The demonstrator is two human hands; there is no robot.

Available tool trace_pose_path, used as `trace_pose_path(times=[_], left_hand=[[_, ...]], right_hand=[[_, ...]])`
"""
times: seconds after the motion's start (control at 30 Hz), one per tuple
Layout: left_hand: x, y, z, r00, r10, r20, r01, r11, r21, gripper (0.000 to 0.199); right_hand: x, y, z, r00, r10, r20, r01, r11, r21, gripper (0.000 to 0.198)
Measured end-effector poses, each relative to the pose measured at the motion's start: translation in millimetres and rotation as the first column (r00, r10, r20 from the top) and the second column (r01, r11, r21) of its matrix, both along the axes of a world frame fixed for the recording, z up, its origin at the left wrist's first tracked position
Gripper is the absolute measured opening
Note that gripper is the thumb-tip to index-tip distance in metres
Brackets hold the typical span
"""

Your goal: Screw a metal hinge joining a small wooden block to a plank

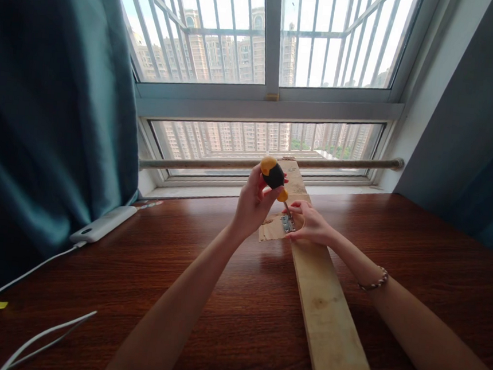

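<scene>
My left hand (253,202) is closed around the yellow and black handle of a screwdriver (274,176). The tool tilts, its shaft pointing down to a metal hinge (287,223). That hinge lies where a small wooden piece (271,228) meets a long wooden board (326,307). My right hand (311,224) rests over the board, thumb and fingers pinched about the hinge and the screwdriver's tip. Whether a screw sits under the tip is too small to tell.
The board lies lengthwise on a dark brown wooden table (218,315). To the left are a white power strip (105,224), a white cable (50,326) and a blue curtain (64,94). A horizontal rail (205,165) runs before the barred window at the back.
</scene>
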State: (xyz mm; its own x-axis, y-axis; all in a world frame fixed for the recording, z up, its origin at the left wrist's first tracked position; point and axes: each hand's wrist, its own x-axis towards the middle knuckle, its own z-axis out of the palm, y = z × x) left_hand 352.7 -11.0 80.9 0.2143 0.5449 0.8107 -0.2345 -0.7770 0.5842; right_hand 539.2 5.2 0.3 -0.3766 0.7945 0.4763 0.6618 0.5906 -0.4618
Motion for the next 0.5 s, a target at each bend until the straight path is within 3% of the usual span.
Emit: trace_pose_path(times=[0.23, 0.5], left_hand=[[2.7, 1.2, -4.9, 0.999, 0.046, 0.003, -0.046, 0.999, -0.014, 0.037], [4.7, -1.8, -8.3, 0.979, 0.203, -0.019, -0.204, 0.978, -0.043, 0.041]], right_hand=[[0.2, -0.3, -0.3, 1.000, 0.000, -0.002, 0.000, 1.000, -0.011, 0.068], [-0.1, -0.9, 0.1, 0.999, 0.005, -0.043, -0.006, 0.999, -0.037, 0.068]])
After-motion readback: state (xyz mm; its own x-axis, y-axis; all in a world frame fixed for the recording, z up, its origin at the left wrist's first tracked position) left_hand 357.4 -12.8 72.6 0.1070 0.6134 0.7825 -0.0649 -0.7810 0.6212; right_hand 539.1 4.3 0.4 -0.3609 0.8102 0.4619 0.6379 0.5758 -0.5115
